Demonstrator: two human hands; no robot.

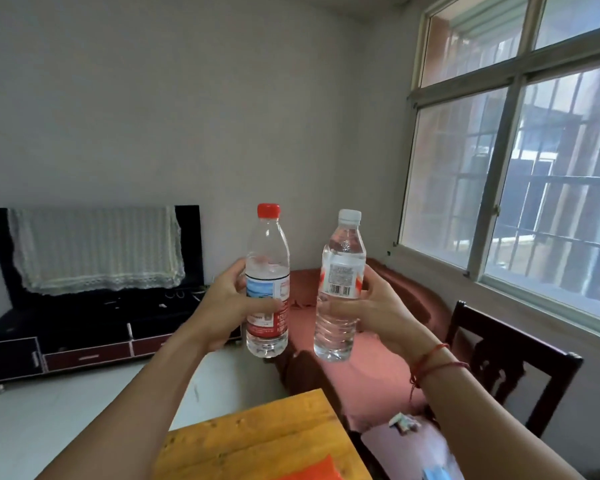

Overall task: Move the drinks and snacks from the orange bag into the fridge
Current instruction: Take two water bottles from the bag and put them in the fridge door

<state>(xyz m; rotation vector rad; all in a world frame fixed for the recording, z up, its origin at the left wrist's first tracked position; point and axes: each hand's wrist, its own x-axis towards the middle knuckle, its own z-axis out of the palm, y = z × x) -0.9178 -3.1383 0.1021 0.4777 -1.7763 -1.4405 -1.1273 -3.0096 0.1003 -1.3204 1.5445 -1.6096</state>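
Note:
My left hand (222,306) grips a clear water bottle with a red cap (267,251) around its red and blue label, holding it upright in the air. My right hand (378,306) grips a second clear water bottle with a white cap (340,254) around its middle, also upright. The two bottles stand side by side at chest height, a little apart. A corner of the orange bag (312,471) shows at the bottom edge, lying on the wooden table (257,431). No fridge is in view.
A black TV stand (84,334) with a cloth-draped television (94,251) stands against the far wall on the left. A sofa with a red cover (371,362) lies ahead on the right, with a dark wooden chair (506,362) beneath the barred window (520,161).

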